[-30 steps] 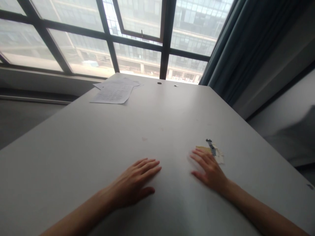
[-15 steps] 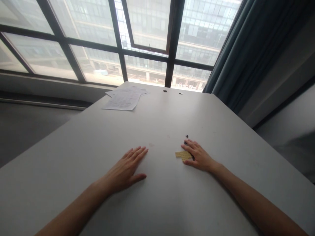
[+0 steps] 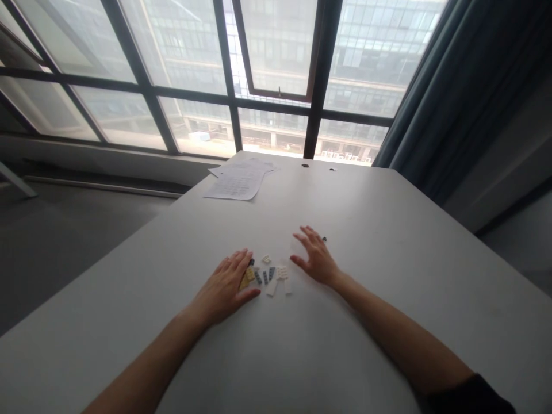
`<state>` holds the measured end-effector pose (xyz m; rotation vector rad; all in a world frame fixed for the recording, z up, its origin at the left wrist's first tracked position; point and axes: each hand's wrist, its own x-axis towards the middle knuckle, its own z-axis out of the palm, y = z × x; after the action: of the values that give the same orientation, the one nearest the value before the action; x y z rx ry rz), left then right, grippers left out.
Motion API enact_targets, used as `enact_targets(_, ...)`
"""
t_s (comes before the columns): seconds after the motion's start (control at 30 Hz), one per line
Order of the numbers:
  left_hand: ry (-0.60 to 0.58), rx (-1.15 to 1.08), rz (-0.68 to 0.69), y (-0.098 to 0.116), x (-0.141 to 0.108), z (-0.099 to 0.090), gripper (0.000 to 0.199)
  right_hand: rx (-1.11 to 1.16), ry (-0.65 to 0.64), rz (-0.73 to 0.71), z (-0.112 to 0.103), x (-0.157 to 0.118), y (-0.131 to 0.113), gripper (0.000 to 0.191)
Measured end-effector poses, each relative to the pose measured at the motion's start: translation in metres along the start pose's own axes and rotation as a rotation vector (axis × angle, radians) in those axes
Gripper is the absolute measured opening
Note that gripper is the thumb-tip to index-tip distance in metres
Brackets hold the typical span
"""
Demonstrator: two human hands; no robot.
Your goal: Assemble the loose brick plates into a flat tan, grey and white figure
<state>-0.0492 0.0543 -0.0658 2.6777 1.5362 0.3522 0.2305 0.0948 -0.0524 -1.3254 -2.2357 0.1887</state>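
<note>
Small building bricks lie in a loose group between my two hands on the white table [image 3: 336,339]. Yellow bricks [image 3: 247,277] sit against my left hand [image 3: 226,286], which lies with fingers stretched and thumb apart, partly covering them. Beside these are grey bricks [image 3: 265,276] and a studded white brick [image 3: 282,272], with flat white pieces [image 3: 271,287] in front. A small cream piece [image 3: 266,259] rests just behind. To the right of the group, my right hand [image 3: 315,256] is spread and holds nothing. A tiny dark piece [image 3: 324,238] shows beside its fingers.
Printed paper sheets [image 3: 236,185] lie at the table's far left. Two small round holes, one of them a dark hole [image 3: 305,165], are near the far edge. Windows stand beyond the table, and a blue-grey curtain [image 3: 425,98] hangs at the right.
Yellow bricks that were under my right hand are now by my left hand. Grey and white bricks have come into sight between the hands. My right hand has shifted left and away. The view has turned slightly.
</note>
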Motion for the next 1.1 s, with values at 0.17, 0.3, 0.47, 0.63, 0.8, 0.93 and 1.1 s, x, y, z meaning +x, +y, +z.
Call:
enact_targets(0.17,-0.046,0.024,0.009,-0.005,0.005,0.001,0.068,-0.194,-0.265,0.145,-0.027,-0.016,0.059,0.081)
enact_targets(0.3,-0.024,0.046,-0.069,-0.004,0.008,0.005,0.07,-0.159,-0.398,-0.037,-0.017,-0.038,0.024,0.097)
enact_targets(0.47,0.045,0.066,-0.161,-0.002,0.009,0.009,0.074,-0.06,-0.423,-0.214,0.014,-0.031,-0.045,0.105)
enact_targets(0.63,0.068,0.071,-0.215,-0.017,0.006,0.008,0.072,-0.028,-0.394,-0.253,0.038,0.015,-0.069,0.099)
enact_targets(0.8,0.025,0.107,-0.236,-0.04,0.0,0.001,0.066,-0.009,-0.383,-0.334,0.06,0.054,-0.082,0.091)
enact_targets(0.93,0.069,0.106,-0.268,-0.046,-0.003,0.001,0.061,0.045,-0.328,-0.327,0.069,0.067,-0.091,0.083)
enact_targets(1.1,0.262,-0.087,-0.36,-0.054,0.001,0.001,0.07,0.33,-0.118,-0.112,0.061,0.05,-0.067,0.08)
